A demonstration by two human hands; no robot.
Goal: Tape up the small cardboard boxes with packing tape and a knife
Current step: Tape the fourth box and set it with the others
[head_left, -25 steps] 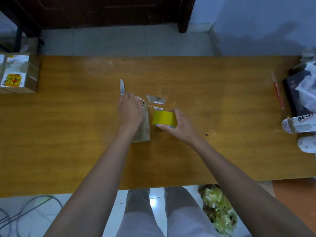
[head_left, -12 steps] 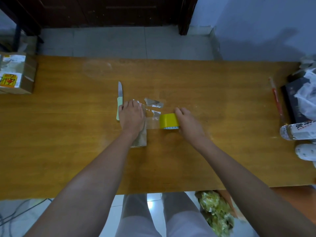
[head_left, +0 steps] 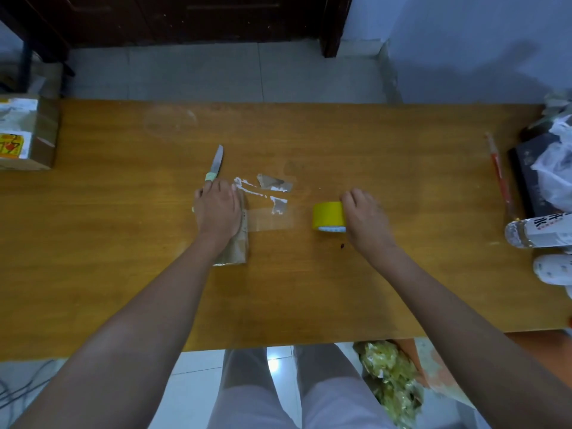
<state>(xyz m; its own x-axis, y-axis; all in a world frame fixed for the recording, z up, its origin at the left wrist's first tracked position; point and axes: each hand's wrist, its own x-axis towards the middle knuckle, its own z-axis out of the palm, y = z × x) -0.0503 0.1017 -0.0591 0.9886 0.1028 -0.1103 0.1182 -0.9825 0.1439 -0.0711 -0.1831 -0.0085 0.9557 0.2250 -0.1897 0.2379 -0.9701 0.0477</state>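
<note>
A small brown cardboard box (head_left: 235, 249) lies mid-table, and my left hand (head_left: 218, 209) presses flat on its far end. My right hand (head_left: 365, 216) grips a yellow roll of packing tape (head_left: 328, 215) standing on the table to the right of the box. A clear strip of tape (head_left: 272, 218) stretches from the box toward the roll. A knife (head_left: 215, 164) with a pale green handle lies just beyond my left hand, blade pointing away; my hand partly covers the handle.
Torn tape scraps (head_left: 274, 184) lie between the hands. A larger labelled cardboard box (head_left: 28, 134) sits at the table's far left. At the right edge are a red pen (head_left: 499, 171), a plastic bottle (head_left: 538, 231), a dark box and a plastic bag (head_left: 554, 168).
My right hand has pulled the tape roll to the right, away from the box, drawing out a longer strip of clear tape. My left hand has stayed on the box.
</note>
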